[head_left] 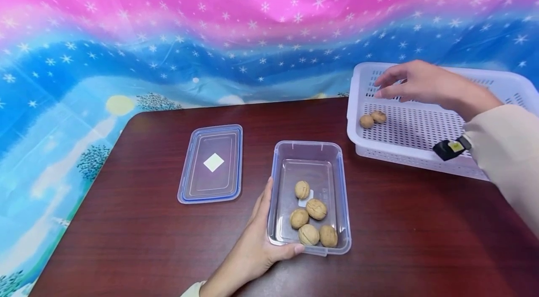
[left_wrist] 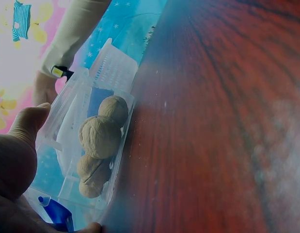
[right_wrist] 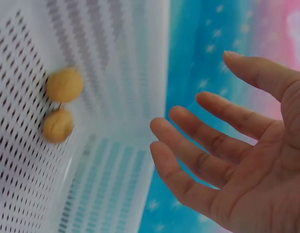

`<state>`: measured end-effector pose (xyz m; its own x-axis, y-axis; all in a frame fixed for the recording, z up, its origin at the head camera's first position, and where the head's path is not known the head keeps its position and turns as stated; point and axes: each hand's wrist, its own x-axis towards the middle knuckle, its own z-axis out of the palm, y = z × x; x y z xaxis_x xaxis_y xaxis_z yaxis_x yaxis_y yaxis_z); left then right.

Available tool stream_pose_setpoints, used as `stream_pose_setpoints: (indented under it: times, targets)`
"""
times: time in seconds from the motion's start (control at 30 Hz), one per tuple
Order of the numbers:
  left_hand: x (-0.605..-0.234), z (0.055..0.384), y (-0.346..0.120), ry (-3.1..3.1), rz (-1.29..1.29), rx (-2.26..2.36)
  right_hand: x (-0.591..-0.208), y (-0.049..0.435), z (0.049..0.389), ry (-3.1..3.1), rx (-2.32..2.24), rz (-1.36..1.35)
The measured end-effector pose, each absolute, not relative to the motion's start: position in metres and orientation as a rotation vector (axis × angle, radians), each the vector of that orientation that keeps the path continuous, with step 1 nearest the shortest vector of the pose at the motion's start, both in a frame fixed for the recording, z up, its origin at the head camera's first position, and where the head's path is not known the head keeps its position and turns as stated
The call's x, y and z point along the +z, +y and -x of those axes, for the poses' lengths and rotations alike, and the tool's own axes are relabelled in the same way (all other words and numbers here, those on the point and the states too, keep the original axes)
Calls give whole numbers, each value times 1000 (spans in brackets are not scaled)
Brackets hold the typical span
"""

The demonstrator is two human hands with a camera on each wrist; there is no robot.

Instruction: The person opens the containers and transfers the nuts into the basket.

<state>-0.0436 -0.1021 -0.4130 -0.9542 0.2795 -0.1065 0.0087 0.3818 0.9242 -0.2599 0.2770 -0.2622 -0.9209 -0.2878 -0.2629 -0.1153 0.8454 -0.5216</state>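
Observation:
My left hand (head_left: 257, 245) grips the near left corner of a clear plastic food container (head_left: 343, 194), thumb over the front wall and fingers along the left side. Several walnuts (head_left: 316, 209) lie in its near half; the left wrist view shows them bunched behind the clear wall. Over the white perforated basket (head_left: 379, 147), my right hand (head_left: 417, 83) hovers with nothing in it. Its fingers are spread and relaxed in the right wrist view. Two walnuts (right_wrist: 64, 85) sit side by side on the basket floor, below and apart from that hand.
Left of the container, a clear lid (head_left: 227, 184) with a blue seal and a white diamond label lies flat on the dark red wooden table (head_left: 139, 222). A pink and blue snowflake-patterned cloth (head_left: 202, 63) hangs behind the table and down its left side.

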Motion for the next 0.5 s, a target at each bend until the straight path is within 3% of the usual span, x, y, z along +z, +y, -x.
stream_pose_setpoints:
  times: [0.5]
  targets:
    - [-413,43,-102,2399,-260,1603,-268,230,191,2880,-848,446]
